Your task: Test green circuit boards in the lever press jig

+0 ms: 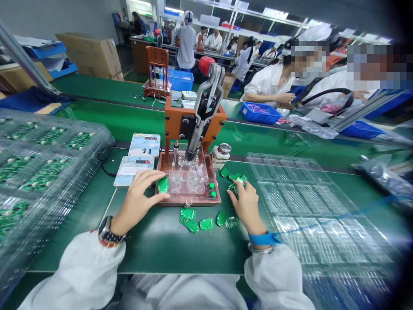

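Pinching a small green circuit board, the left hand has thumb and fingers closed on it at the left edge of the press jig, board tilted against the jig's brown base. Right of that grip sits the clear plate of the jig with two green buttons at its right side, and a lever with a red knob rising from the orange frame behind. Right hand on the far side of the jig, fingers curled and pinching another green board at the fingertips, just beside a small cluster of boards on the mat. More loose boards lie between the two hands, just in front of the jig, apart from either grip. Small tin can stands behind the right hand, touching the jig's right rear corner or just beside it, cannot tell. Two counter boxes behind the left hand. Clear empty blister trays right of the right hand; trays stacked with boards left of the left hand. Green mat under everything. Other people in white coats at the benches well behind.
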### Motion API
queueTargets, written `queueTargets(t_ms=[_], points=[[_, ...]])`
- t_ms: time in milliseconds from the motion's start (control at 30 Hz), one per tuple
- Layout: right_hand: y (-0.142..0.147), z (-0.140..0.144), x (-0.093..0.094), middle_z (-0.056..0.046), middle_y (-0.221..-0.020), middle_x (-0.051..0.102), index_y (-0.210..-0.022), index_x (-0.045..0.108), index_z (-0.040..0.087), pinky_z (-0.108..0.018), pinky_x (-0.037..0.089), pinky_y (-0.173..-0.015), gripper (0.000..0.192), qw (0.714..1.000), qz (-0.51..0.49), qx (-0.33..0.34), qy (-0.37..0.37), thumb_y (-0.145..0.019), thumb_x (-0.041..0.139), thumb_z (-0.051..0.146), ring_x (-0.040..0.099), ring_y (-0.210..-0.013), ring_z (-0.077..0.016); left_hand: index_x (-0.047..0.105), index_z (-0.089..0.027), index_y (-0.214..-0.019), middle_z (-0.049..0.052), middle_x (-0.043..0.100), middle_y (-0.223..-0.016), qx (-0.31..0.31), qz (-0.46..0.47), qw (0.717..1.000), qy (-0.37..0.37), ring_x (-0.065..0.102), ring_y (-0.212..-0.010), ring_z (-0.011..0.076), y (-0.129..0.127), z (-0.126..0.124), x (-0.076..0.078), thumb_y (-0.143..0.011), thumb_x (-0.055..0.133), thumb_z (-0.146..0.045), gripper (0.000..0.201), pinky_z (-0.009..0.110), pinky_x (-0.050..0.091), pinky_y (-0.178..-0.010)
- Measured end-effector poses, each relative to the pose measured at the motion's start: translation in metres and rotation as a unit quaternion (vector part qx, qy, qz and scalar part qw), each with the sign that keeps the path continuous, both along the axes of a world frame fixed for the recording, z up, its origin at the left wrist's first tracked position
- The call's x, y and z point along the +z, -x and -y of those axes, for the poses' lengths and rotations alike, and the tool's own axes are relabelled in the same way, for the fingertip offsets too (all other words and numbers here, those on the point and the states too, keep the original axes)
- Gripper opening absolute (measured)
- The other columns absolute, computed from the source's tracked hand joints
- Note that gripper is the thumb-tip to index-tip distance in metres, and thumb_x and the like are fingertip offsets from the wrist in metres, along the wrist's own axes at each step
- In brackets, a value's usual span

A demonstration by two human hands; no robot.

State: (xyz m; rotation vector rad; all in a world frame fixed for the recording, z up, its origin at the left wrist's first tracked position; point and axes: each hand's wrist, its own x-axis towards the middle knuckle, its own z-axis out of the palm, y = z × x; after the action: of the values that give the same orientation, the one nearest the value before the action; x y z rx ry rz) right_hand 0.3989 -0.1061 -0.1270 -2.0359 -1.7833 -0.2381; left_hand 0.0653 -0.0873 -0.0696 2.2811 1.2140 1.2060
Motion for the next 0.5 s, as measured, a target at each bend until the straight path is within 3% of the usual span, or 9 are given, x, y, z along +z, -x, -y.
queueTargets(t_ms=[67, 133, 200, 267, 400, 500], points=[[0.023, 0.014, 0.015, -0.016, -0.105, 0.056, -0.103, 0.057, 0.015, -0.043, 0.045, -0.080, 0.023, 0.995, -0.055, 0.016, -0.082, -0.092, 0.043, 0.030, 0.052, -0.099, -0.0282, 0.059, -0.020, -0.114, 0.008, 0.062, -0.111, -0.018, -0.007, 1.000, 0.019, 0.051, -0.108, 0.0251, -0.002, -0.017, 0.001, -0.082, 0.065, -0.043, 0.040, 0.045, 0.041, -0.096], [0.052, 0.034, 0.027, -0.009, -0.089, 0.059, -0.093, 0.056, 0.017, -0.035, 0.047, -0.077, 0.014, 0.981, -0.123, 0.079, -0.131, -0.092, 0.044, 0.023, 0.055, -0.088, -0.0216, 0.059, -0.019, -0.115, 0.008, 0.062, -0.112, -0.045, -0.023, 0.998, 0.030, 0.050, -0.109, 0.0248, -0.006, -0.026, 0.001, -0.081, 0.067, -0.042, 0.041, 0.046, 0.040, -0.097], [0.082, 0.052, 0.030, -0.005, -0.079, 0.060, -0.085, 0.057, 0.019, -0.031, 0.047, -0.069, 0.013, 0.971, -0.150, 0.164, -0.087, -0.090, 0.045, 0.017, 0.056, -0.075, -0.0180, 0.058, -0.020, -0.117, 0.008, 0.061, -0.114, -0.070, -0.035, 0.996, 0.041, 0.049, -0.109, 0.0239, -0.011, -0.031, 0.000, -0.080, 0.068, -0.039, 0.042, 0.045, 0.040, -0.098], [0.106, 0.063, 0.022, -0.004, -0.076, 0.060, -0.079, 0.057, 0.021, -0.033, 0.048, -0.065, 0.014, 0.971, -0.129, 0.201, -0.008, -0.088, 0.047, 0.016, 0.056, -0.071, -0.0200, 0.057, -0.021, -0.118, 0.007, 0.060, -0.115, -0.087, -0.042, 0.994, 0.054, 0.048, -0.109, 0.0233, -0.016, -0.032, -0.001, -0.080, 0.070, -0.036, 0.043, 0.044, 0.040, -0.097], [0.127, 0.063, -0.001, -0.009, -0.083, 0.062, -0.085, 0.060, 0.021, -0.045, 0.051, -0.065, 0.007, 0.980, -0.073, 0.174, 0.055, -0.085, 0.053, 0.021, 0.057, -0.079, -0.0300, 0.057, -0.023, -0.117, 0.006, 0.060, -0.114, -0.087, -0.059, 0.993, 0.058, 0.048, -0.109, 0.0239, -0.020, -0.030, -0.004, -0.079, 0.071, -0.033, 0.042, 0.045, 0.040, -0.096], [0.128, 0.058, -0.010, -0.010, -0.089, 0.062, -0.093, 0.060, 0.021, -0.047, 0.052, -0.067, 0.013, 0.979, -0.103, 0.164, 0.062, -0.083, 0.054, 0.017, 0.058, -0.082, -0.0311, 0.057, -0.022, -0.118, 0.006, 0.061, -0.114, -0.072, -0.077, 0.994, 0.033, 0.048, -0.108, 0.0243, -0.021, -0.028, -0.005, -0.079, 0.071, -0.032, 0.042, 0.045, 0.039, -0.096]])
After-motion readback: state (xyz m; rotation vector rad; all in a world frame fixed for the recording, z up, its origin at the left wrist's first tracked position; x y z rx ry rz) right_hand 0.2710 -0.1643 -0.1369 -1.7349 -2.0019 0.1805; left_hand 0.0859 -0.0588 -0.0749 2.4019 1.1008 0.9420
